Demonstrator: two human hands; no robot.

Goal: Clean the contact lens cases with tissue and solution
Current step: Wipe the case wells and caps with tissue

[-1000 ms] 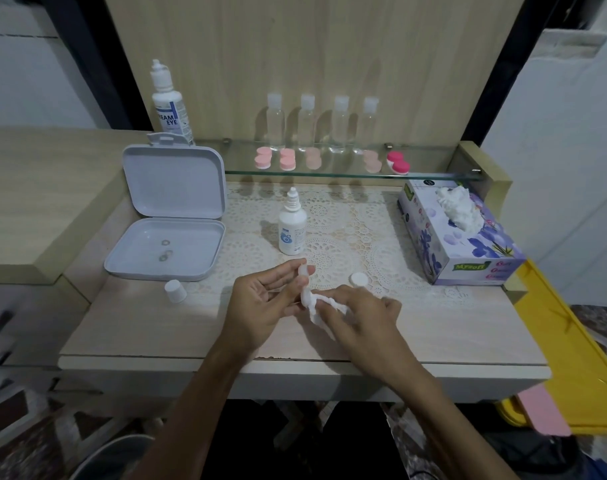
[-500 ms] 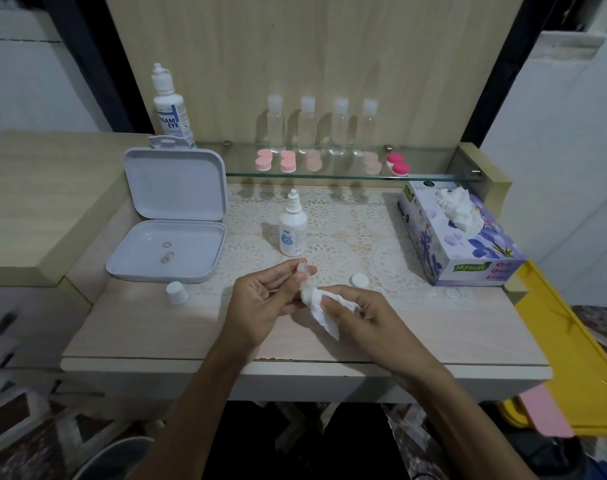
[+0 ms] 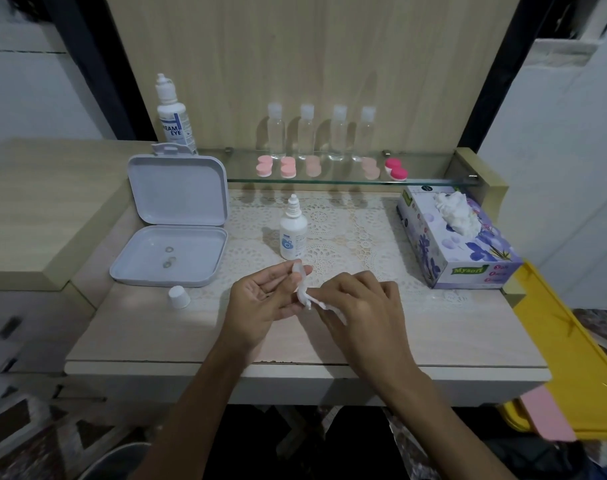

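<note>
Hiding most of tissue [image 3: 307, 297], right hand [image 3: 360, 306], left hand [image 3: 264, 299] pinching lens case [image 3: 297, 270]

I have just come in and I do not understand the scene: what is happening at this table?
A person is cleaning a contact lens case. The left hand holds the small clear lens case in its fingertips, and the right hand pinches a piece of white tissue against it. An uncapped solution bottle stands just behind the hands, its cap on the table to the left. More pink cases wait on the glass shelf.
</note>
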